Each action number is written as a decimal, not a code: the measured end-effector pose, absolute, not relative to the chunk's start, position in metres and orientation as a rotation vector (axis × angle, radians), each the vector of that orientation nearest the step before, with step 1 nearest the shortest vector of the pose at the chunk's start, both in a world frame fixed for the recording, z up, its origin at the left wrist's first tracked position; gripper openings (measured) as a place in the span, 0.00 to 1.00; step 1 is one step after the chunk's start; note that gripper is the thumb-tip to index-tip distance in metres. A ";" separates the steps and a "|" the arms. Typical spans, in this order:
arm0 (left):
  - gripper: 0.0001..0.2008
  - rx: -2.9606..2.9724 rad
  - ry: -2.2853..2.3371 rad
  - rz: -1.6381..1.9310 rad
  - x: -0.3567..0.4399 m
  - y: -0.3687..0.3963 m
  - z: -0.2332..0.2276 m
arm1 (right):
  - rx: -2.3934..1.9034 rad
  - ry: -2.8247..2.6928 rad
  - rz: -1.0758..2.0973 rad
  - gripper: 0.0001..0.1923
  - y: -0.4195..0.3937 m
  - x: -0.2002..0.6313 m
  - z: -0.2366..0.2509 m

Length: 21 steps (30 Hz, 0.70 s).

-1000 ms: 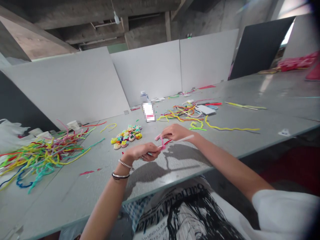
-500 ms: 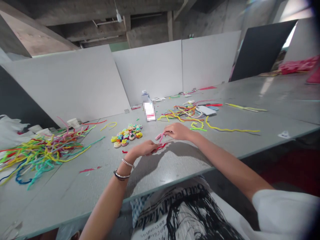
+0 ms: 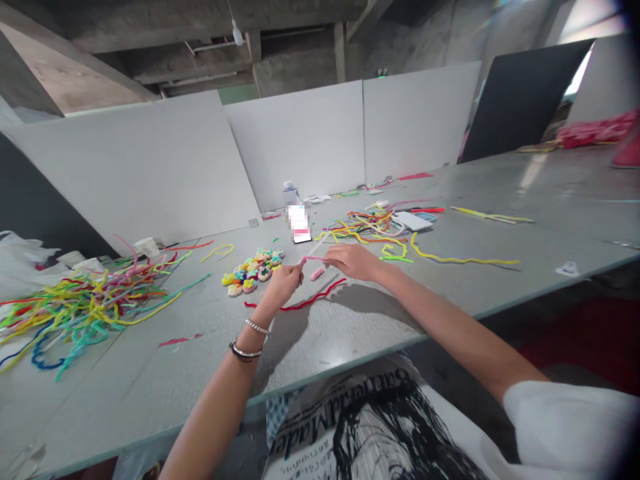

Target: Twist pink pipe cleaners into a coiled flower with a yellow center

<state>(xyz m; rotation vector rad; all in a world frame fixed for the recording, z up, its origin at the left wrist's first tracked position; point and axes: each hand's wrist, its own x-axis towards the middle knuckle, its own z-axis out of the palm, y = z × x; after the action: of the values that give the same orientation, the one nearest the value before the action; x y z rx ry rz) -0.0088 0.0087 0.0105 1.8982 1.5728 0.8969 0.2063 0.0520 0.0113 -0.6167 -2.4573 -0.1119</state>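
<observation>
A pink pipe cleaner (image 3: 313, 258) stretches between my two hands, a little above the table. My left hand (image 3: 285, 283) pinches its left end, and my right hand (image 3: 350, 261) pinches the other end with the fingers together. Just below it, a short coiled pink piece (image 3: 317, 273) lies on the table. A red pipe cleaner (image 3: 313, 302) runs along the tabletop in front of both hands. Left of my left hand sits a cluster of small multicoloured fuzzy flowers (image 3: 254, 270).
A large tangle of pipe cleaners (image 3: 95, 293) covers the left of the table (image 3: 200, 387). Another loose pile (image 3: 365, 227) lies behind my right hand, beside a white flat object (image 3: 413, 221). A phone with a blurred screen (image 3: 300, 223) leans near a bottle (image 3: 290, 191). White panels (image 3: 300, 143) stand behind.
My left hand has moved up and away from me, and the pink pipe cleaner is now stretched sideways between the hands. The red pipe cleaner and the coiled pink piece show more fully.
</observation>
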 end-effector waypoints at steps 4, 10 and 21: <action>0.26 1.778 1.459 0.984 -0.005 0.006 0.015 | -0.623 -2.507 -0.074 0.14 0.051 0.206 0.010; 0.23 1.627 1.083 0.909 0.000 -0.007 0.022 | -0.639 -2.605 0.023 0.13 0.045 0.203 0.012; 0.23 1.564 0.803 0.240 -0.001 -0.023 0.032 | -0.405 -2.582 -0.148 0.15 0.051 0.203 0.019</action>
<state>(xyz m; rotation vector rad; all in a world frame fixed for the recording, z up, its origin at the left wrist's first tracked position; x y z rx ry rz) -0.0006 -0.0229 0.0320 1.5641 0.8025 0.2399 0.2026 0.0509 0.0188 -0.4051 -2.5822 -0.1484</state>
